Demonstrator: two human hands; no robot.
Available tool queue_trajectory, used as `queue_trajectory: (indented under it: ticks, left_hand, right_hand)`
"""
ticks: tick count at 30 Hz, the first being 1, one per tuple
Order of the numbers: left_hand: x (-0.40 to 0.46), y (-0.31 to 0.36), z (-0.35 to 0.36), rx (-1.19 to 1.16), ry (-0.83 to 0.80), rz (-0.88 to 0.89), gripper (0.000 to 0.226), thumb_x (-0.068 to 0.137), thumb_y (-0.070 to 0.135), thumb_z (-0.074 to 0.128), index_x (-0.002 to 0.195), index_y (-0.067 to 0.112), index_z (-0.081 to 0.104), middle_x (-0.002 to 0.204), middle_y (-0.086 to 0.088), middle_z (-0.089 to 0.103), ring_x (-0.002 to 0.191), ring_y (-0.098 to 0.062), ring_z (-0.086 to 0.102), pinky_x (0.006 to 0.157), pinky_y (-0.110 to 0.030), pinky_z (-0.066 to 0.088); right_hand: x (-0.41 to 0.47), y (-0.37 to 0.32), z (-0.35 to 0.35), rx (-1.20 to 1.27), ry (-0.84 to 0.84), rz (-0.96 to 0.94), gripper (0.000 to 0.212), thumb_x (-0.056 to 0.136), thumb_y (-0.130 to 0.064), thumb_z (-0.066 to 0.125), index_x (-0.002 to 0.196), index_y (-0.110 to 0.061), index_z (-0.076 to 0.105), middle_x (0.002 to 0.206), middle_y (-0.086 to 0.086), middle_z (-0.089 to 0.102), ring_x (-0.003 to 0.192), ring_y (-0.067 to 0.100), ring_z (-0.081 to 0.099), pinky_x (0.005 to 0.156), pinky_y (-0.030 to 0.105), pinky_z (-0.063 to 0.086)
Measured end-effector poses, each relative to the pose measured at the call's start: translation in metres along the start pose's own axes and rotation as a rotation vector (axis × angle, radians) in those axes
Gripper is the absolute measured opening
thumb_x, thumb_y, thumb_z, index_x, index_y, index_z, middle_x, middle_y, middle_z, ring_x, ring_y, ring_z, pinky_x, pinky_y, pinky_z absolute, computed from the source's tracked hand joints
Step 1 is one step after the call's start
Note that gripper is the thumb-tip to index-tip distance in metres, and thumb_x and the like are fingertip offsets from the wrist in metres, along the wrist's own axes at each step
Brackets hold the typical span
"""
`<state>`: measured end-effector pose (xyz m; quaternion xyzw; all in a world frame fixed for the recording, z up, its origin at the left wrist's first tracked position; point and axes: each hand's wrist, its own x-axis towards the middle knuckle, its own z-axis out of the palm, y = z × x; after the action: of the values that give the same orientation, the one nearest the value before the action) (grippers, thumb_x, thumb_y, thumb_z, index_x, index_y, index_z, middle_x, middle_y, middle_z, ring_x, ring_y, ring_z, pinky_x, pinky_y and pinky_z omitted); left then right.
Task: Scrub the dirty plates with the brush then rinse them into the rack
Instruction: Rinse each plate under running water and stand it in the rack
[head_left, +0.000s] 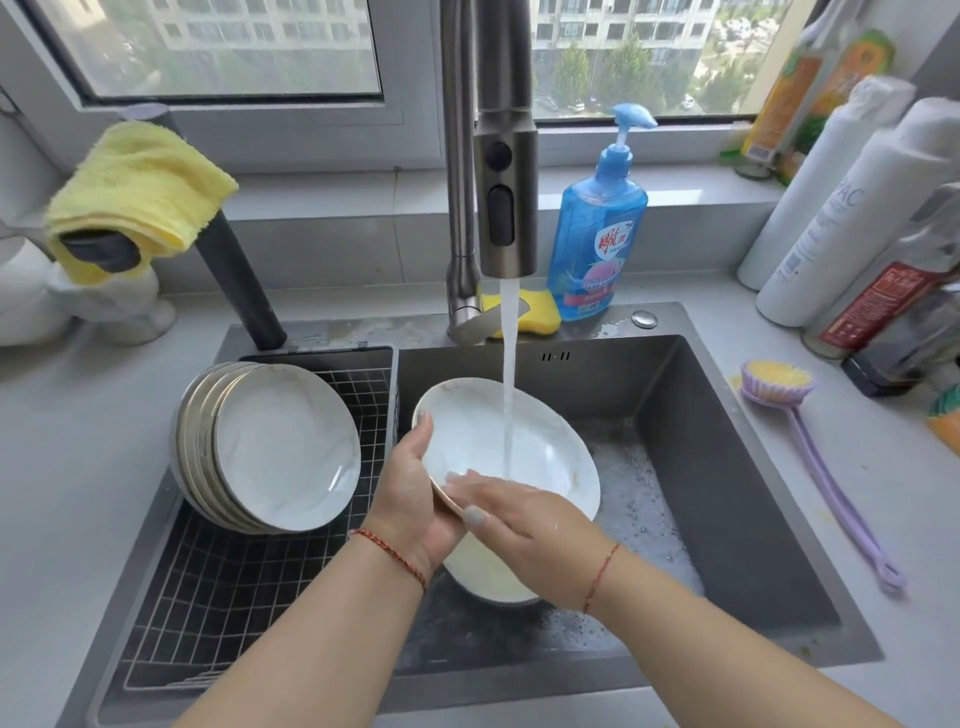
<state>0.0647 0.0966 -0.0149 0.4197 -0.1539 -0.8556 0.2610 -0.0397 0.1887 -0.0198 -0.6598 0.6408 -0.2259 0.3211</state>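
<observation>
A white plate (545, 436) is tilted under the running water stream (510, 374) in the sink. My left hand (415, 499) grips its left rim, thumb on the inner face. My right hand (519, 512) lies with straight fingers on the plate's lower inside. Another white plate (483, 577) lies below in the sink, mostly hidden by my hands. Several white plates (280, 447) lean in the wire rack (218, 587) on the left. The purple brush (810, 447) with yellow bristles lies on the counter to the right of the sink.
The faucet (506, 171) hangs over the sink (727, 467), which holds soapy water. A blue soap bottle (597, 234) and yellow sponge (540, 312) stand behind the sink. Bottles (852, 218) crowd the right counter. A yellow cloth (140, 182) drapes at the back left.
</observation>
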Motion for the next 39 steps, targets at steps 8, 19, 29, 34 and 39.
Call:
queue_trajectory:
  ticks: [8,19,29,34,39]
  left_hand:
    - [-0.006,-0.014,-0.001,-0.061,-0.065,0.067,0.053,0.099,0.053,0.044,0.109,0.01,0.073,0.114,-0.018,0.071,0.113,-0.037,0.065,0.11,-0.053,0.04]
    - [-0.003,-0.006,-0.019,-0.013,0.076,0.18,0.049,0.099,0.05,0.044,0.132,0.017,0.059,0.12,-0.015,0.07,0.113,-0.039,0.064,0.097,-0.057,0.05]
    - [-0.009,0.002,-0.016,0.111,0.123,0.217,0.052,0.095,0.055,0.051,0.137,0.025,0.053,0.129,-0.013,0.065,0.113,-0.037,0.065,0.083,-0.056,0.057]
    - [-0.024,0.013,-0.011,0.273,0.11,0.193,0.073,0.076,0.073,0.063,0.134,0.029,0.053,0.129,-0.01,0.064,0.113,-0.035,0.064,0.086,-0.059,0.056]
    - [-0.046,0.021,-0.022,0.289,0.071,0.17,0.071,0.093,0.07,0.037,0.15,0.027,0.033,0.122,-0.019,0.066,0.109,-0.038,0.066,0.095,-0.056,0.052]
  right_hand:
    - [0.05,0.007,-0.005,-0.161,-0.091,0.017,0.05,0.104,-0.029,0.017,0.151,-0.027,0.001,0.157,-0.014,-0.011,0.136,-0.008,-0.017,0.119,0.033,-0.011]
    - [0.022,0.039,-0.023,-0.693,-0.291,0.247,0.043,0.101,-0.025,0.023,0.144,-0.021,0.021,0.157,0.014,0.011,0.146,0.03,0.002,0.114,0.061,-0.003]
    - [-0.02,-0.003,0.023,-0.215,0.271,-0.079,0.034,0.09,-0.039,0.05,0.112,-0.023,0.069,0.106,-0.011,0.071,0.094,0.004,0.064,0.083,0.015,0.049]
    - [-0.018,-0.013,0.033,-0.137,0.422,-0.055,0.037,0.087,-0.039,0.047,0.092,-0.013,0.072,0.069,-0.002,0.067,0.06,0.016,0.058,0.058,0.025,0.049]
    - [-0.012,-0.032,0.032,0.226,0.503,0.134,0.045,0.09,-0.043,0.049,0.081,-0.001,0.064,0.068,0.01,0.061,0.063,0.02,0.053,0.055,0.028,0.042]
